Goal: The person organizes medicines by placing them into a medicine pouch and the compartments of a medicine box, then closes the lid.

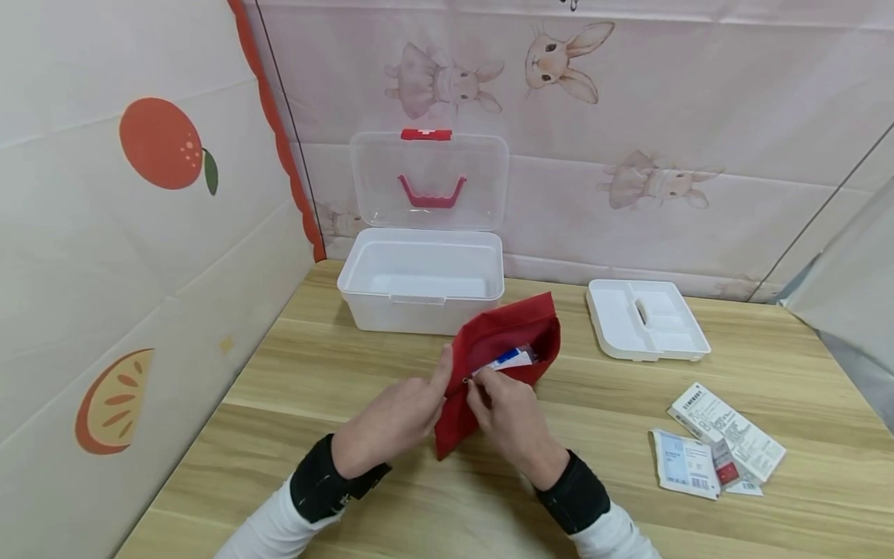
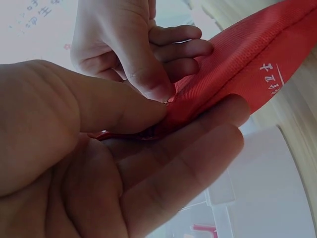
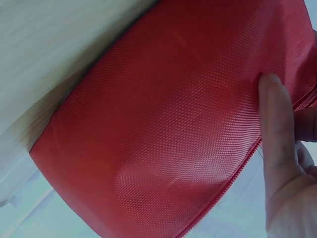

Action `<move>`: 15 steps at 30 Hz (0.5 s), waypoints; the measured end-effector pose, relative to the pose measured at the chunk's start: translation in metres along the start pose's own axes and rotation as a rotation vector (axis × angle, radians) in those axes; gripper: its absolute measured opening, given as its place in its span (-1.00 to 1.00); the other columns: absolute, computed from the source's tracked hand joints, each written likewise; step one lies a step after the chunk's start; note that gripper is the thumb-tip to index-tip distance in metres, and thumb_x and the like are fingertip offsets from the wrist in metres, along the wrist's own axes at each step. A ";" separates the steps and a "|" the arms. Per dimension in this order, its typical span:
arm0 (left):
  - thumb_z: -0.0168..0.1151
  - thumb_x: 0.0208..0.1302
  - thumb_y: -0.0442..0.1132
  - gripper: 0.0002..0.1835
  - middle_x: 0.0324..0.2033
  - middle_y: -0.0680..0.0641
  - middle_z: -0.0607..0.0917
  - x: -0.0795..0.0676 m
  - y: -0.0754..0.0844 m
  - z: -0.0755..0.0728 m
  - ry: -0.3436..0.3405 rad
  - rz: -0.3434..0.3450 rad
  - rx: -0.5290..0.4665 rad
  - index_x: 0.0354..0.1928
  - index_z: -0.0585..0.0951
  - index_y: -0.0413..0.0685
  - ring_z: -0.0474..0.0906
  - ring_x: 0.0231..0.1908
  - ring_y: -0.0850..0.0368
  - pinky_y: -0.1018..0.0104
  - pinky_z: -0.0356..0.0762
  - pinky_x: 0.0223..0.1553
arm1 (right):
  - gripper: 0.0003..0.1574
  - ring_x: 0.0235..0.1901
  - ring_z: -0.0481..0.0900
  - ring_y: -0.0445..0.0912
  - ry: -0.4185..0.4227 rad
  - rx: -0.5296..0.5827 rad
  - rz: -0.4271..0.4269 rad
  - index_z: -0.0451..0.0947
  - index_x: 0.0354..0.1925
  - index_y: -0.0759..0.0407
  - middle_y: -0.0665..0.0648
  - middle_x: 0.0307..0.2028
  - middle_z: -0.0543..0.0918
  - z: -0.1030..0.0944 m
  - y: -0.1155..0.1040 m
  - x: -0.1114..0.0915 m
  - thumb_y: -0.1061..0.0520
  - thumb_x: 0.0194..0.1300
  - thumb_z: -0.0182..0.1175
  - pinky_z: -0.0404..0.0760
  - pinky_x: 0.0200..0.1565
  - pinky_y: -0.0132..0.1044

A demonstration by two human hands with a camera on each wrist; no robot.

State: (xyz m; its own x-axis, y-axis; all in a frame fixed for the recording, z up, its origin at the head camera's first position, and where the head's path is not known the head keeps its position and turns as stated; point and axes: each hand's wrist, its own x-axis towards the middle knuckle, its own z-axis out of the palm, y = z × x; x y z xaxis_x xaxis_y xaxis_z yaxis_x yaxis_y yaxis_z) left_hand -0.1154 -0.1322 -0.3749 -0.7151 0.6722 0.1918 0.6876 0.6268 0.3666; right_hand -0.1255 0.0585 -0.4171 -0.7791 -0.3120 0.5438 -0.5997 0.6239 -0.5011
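A red zippered pouch is held tilted above the table, its mouth gaping. Inside shows a white and blue packet with some clear wrapping. My left hand grips the pouch's near left edge, thumb against the fingers, as the left wrist view shows. At the same end of the opening my right hand pinches the pouch by the zipper, where a small metal bit shows beside its fingertips. Along the edge in the right wrist view run the zipper teeth, parted from the other side.
Behind the pouch stands a white box with its clear lid raised. A white divided tray lies at the back right. Several packets, among them a long white one and a blue-white one, lie on the right.
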 end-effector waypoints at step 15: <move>0.20 0.34 -0.46 0.06 -0.56 0.02 0.54 0.001 0.001 -0.001 -0.013 -0.049 -0.020 0.53 -0.40 -0.16 0.32 -0.65 0.31 0.52 0.37 -0.55 | -0.83 -0.49 0.60 -0.21 0.032 -0.007 0.061 0.61 -0.19 0.21 0.08 -0.39 0.72 -0.004 0.003 0.001 0.28 0.23 0.37 0.70 -0.25 -0.30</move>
State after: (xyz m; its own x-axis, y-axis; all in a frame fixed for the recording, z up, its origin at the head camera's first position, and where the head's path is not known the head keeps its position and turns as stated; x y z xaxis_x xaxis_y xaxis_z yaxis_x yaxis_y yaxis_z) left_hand -0.1152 -0.1316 -0.3737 -0.7459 0.6462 0.1617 0.6492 0.6509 0.3934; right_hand -0.1274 0.0623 -0.4151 -0.8079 -0.2500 0.5337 -0.5498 0.6459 -0.5297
